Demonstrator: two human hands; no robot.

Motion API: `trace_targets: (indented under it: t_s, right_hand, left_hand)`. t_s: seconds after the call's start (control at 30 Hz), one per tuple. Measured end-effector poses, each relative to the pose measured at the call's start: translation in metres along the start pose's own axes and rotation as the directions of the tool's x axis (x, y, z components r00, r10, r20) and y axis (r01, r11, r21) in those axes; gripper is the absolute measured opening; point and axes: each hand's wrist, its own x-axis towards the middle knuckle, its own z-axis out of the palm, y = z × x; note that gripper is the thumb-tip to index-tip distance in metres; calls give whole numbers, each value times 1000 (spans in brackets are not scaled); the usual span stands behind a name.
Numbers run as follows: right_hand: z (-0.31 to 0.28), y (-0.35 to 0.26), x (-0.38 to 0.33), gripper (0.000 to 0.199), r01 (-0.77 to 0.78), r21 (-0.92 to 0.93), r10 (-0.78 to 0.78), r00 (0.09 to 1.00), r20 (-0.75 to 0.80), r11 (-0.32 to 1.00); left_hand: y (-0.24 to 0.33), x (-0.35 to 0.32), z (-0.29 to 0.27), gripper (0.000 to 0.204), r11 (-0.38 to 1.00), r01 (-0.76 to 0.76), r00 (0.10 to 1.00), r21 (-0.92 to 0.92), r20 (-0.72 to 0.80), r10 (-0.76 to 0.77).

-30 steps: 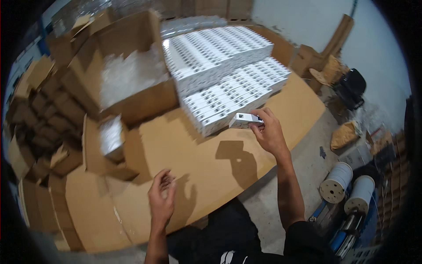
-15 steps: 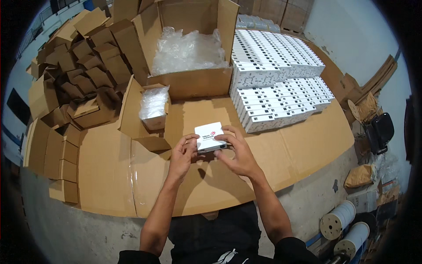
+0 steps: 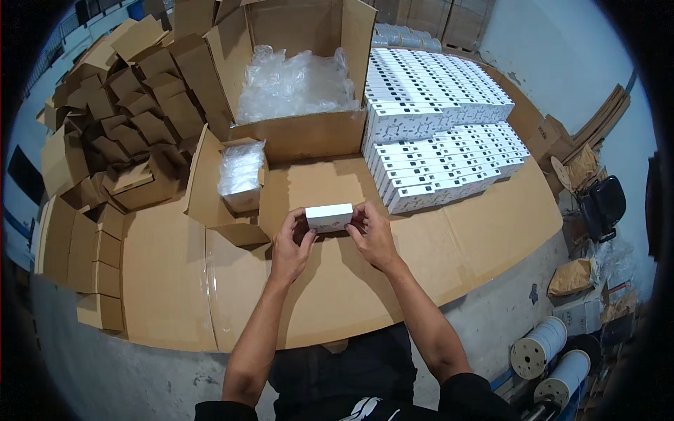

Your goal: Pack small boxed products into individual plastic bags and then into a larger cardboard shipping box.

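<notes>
A small flat white box (image 3: 328, 218) with faint printing on its front is held up above the cardboard surface, tilted so that its plain narrow side faces up. My left hand (image 3: 291, 249) grips its left end between thumb and fingers. At the other end my right hand (image 3: 372, 235) pinches it the same way. Just left of my hands stands an open cardboard carton (image 3: 203, 184), with a row of items in clear plastic wrap (image 3: 241, 175) inside it. The underside and back of the white box are hidden.
Behind my hands a large open carton (image 3: 298, 137) holds crumpled clear plastic bags (image 3: 298, 84). Long stacks of white boxes (image 3: 442, 140) rise at the right. Open brown cartons (image 3: 133, 119) pile up at the left. Cable spools (image 3: 539, 347) sit on the floor at lower right.
The white box has been tipped: its broad printed face was turned up, and now a plain narrow side is. My right fingers have shifted from its top to its right end.
</notes>
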Motion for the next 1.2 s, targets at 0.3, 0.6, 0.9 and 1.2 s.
trace_targets:
  t_s: [0.3, 0.6, 0.9, 1.2]
  right_hand:
    - [2, 14, -5, 25, 0, 11, 0, 1000, 6, 1000]
    - [0, 1, -9, 31, 16, -58, -14, 999, 33, 998]
    - [-23, -15, -46, 56, 134, -529, -52, 985, 166, 838]
    - [-28, -13, -66, 53, 256, -750, -108, 964, 241, 611]
  left_hand:
    - [12, -13, 3, 40, 965, -55, 994, 255, -73, 76]
    - [20, -15, 4, 46, 950, -32, 997, 311, -63, 54]
    - [30, -16, 0, 55, 930, -144, 954, 337, -203, 221]
    - [121, 109, 11, 35, 843, -314, 858, 438, -250, 449]
